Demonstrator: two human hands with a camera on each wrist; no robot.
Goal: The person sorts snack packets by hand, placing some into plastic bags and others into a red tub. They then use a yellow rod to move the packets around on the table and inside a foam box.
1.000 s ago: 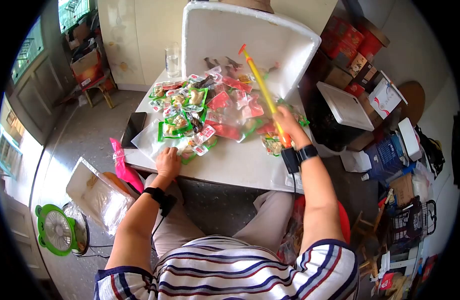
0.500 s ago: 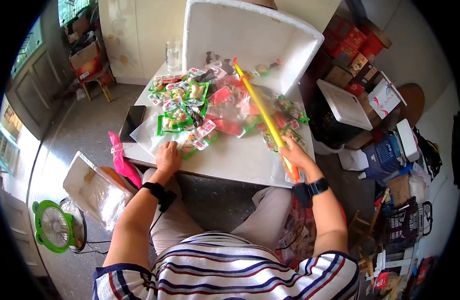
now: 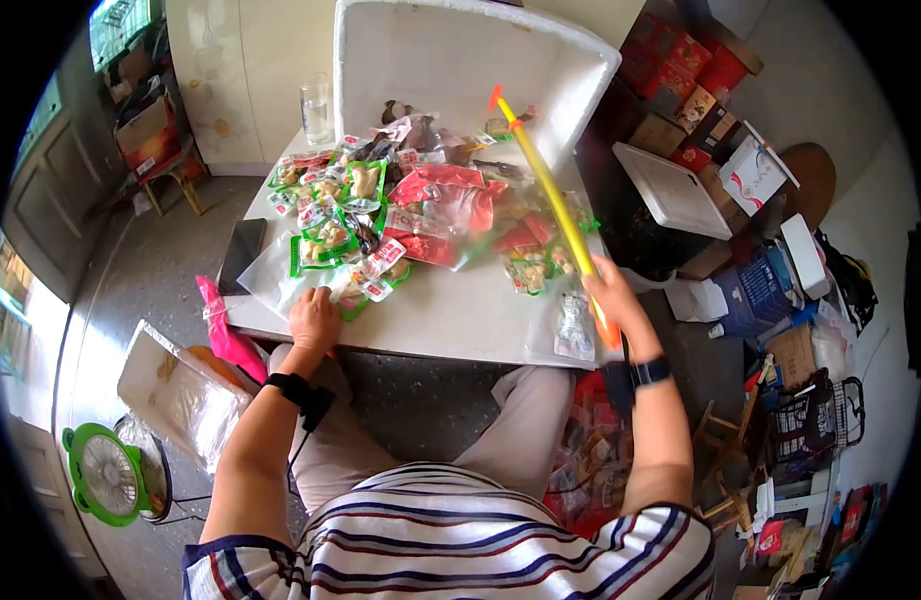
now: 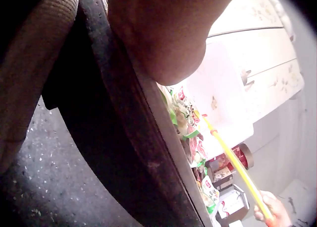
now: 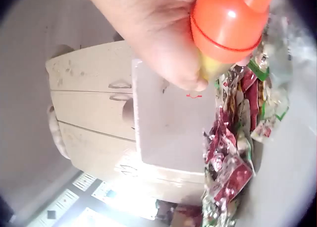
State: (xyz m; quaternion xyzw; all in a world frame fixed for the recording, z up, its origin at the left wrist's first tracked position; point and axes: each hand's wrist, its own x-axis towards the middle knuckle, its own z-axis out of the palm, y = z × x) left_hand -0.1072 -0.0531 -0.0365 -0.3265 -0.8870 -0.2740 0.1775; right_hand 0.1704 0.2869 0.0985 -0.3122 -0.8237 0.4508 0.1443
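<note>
My right hand (image 3: 617, 300) grips a long yellow stick (image 3: 556, 195) by its lower end, above the table's right front part. The stick slants up and away, with a small red crosspiece at its far tip; its near end is a bulky orange cap (image 5: 225, 24) in the right wrist view. Beneath and left of it lies a pile of small sealed food packets (image 3: 331, 235), red, green-edged and clear. My left hand (image 3: 314, 318) rests on the table's front edge beside a clear plastic bag (image 3: 271, 278), holding nothing that shows.
A large white foam box (image 3: 461, 60) lies on its side, opening toward me, behind the packets. A drinking glass (image 3: 315, 110) and a dark phone (image 3: 243, 250) sit at the left. At the right front corner is a silvery packet (image 3: 575, 325). A pink bag (image 3: 226, 330) hangs at the left corner.
My right hand has drawn back toward me and right with the yellow stick, whose tip dipped and then rose rightward. My left hand has stayed at the table edge.
</note>
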